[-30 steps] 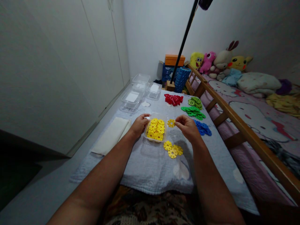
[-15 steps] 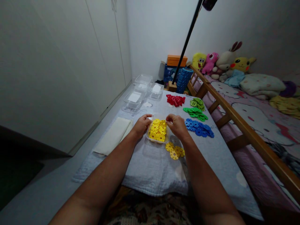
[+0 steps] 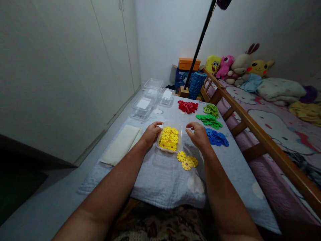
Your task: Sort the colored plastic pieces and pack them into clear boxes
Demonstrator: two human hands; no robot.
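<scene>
On the pale blue cloth, nearest the body: a small cluster of loose yellow discs, notched like flowers, overlapping, too merged to count for sure. Just beyond, a clear tub flat on the cloth, with packed yellow discs in side-by-side rows. By the look of it, well along with yellow: most inside, only the small cluster outside. At the tub's left rim, left hand, gripping it between thumb and fingers. Beside the opposite rim but apart from it, right hand, fingers parted, with no disc between them. For other colours, only heaps out on the cloth: blue pieces, then bright green pieces, light green pieces and red pieces.

Possibly in the way: just the right hand, between tub and blue pieces, partly hiding these. Beside the left forearm, a folded cream cloth; along the right, a wooden bed rail. At back left, clear boxes with white panels. Farthest, a blue roller, a black pole and soft toys.
</scene>
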